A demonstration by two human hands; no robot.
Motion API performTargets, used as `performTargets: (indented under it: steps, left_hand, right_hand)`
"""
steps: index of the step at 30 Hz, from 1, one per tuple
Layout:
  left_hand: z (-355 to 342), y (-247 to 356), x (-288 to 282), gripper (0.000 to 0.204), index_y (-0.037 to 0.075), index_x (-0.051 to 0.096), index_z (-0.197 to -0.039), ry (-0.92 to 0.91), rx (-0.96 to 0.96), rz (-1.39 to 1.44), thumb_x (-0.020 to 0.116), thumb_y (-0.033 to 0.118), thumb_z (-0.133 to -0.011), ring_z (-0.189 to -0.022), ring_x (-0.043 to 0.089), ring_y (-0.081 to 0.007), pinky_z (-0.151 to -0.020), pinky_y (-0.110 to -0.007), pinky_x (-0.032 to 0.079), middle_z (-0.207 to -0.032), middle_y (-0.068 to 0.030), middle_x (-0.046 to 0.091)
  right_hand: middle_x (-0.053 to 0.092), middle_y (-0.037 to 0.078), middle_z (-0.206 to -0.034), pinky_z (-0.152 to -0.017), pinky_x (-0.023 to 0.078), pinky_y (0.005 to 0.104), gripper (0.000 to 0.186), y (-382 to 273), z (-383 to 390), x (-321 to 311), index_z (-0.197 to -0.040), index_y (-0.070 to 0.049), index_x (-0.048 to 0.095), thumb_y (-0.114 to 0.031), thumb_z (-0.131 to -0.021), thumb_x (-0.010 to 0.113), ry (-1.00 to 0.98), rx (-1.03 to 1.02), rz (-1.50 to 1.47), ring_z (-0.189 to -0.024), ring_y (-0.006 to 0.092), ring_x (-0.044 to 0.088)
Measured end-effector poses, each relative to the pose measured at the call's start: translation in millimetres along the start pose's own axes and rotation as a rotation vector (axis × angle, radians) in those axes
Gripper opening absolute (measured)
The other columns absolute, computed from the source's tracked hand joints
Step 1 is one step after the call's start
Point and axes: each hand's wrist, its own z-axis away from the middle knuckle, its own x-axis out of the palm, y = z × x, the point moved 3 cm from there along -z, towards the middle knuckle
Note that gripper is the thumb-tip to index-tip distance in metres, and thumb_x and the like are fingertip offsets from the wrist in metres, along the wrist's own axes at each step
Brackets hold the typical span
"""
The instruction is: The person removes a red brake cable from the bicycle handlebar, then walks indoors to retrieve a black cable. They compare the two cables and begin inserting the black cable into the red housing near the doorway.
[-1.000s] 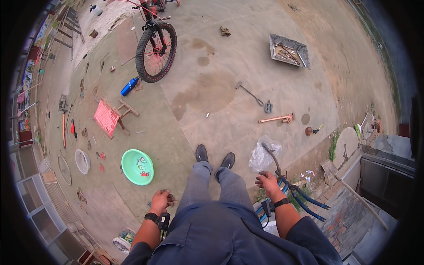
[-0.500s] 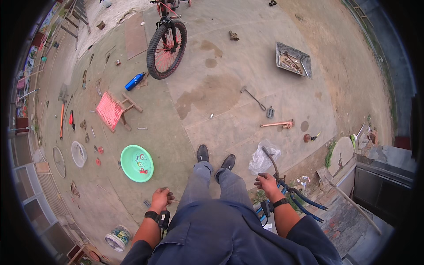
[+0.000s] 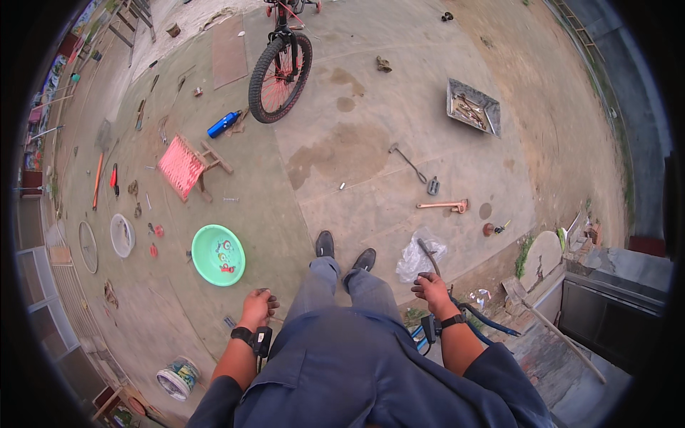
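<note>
Both hands are down at the person's sides. The right hand (image 3: 430, 289) is curled around the top of a dark bar (image 3: 428, 255), seemingly a bicycle handlebar; blue tubing (image 3: 485, 321) shows just behind that wrist, and a crumpled clear plastic bag (image 3: 417, 257) lies just ahead of it. The left hand (image 3: 257, 305) hangs loosely curled (whether it holds anything I cannot tell), with a green basin (image 3: 217, 255) on the ground just ahead of it. Judging by the tools scattered well ahead of both hands, the work looks barely begun: one hand grips, nothing is lifted.
</note>
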Motion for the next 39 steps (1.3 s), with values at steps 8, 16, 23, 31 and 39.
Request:
performTargets:
  steps: [8,16,23,31,39]
  left_hand:
    - [2,11,2,0.03,0.002,0.054,-0.121,-0.017,0.034,0.019,0.056,0.021,-0.097,-0.072,0.067,-0.0201,-0.053,-0.029,0.045,-0.092,-0.0091,0.064]
    - [8,39,-1,0.029,0.002,0.055,-0.119,-0.022,0.123,-0.003,0.056,0.022,-0.098,-0.072,0.067,-0.0184,-0.054,-0.029,0.046,-0.091,-0.0069,0.064]
    - [2,60,-6,0.028,0.001,0.056,-0.119,-0.045,0.18,0.005,0.056,0.021,-0.098,-0.072,0.067,-0.0182,-0.053,-0.028,0.047,-0.092,-0.0076,0.065]
    - [-6,73,-17,0.025,0.005,0.054,-0.116,-0.066,0.18,0.036,0.056,0.021,-0.098,-0.072,0.066,-0.0172,-0.057,-0.029,0.046,-0.091,-0.0054,0.064]
    - [-1,72,-23,0.028,0.004,0.055,-0.119,-0.043,0.188,0.084,0.057,0.021,-0.097,-0.074,0.066,-0.0185,-0.058,-0.03,0.046,-0.094,-0.0071,0.064]
  right_hand:
    - [0.067,0.011,-0.104,-0.065,0.054,0.0287,0.031,-19,13,-18,-0.122,-0.002,0.054,-0.018,-0.096,0.061,0.035,-0.036,-0.003,-0.085,0.021,0.07]
    - [0.066,0.012,-0.104,-0.065,0.054,0.0273,0.038,-51,31,-27,-0.127,0.0,0.052,-0.019,-0.096,0.061,0.084,-0.116,-0.049,-0.082,0.021,0.07]
    - [0.066,0.013,-0.105,-0.064,0.055,0.0278,0.038,-60,44,-47,-0.126,0.0,0.053,-0.02,-0.095,0.062,0.142,-0.17,-0.058,-0.083,0.0217,0.07]
    - [0.071,0.016,-0.096,-0.07,0.056,0.0314,0.036,-68,65,-90,-0.115,0.002,0.063,-0.023,-0.089,0.069,0.281,-0.272,0.54,-0.086,0.0194,0.072]
    - [0.072,0.02,-0.098,-0.081,0.055,0.0378,0.043,-77,77,-62,-0.116,-0.003,0.067,-0.033,-0.085,0.07,0.123,-0.328,1.076,-0.091,0.0302,0.071]
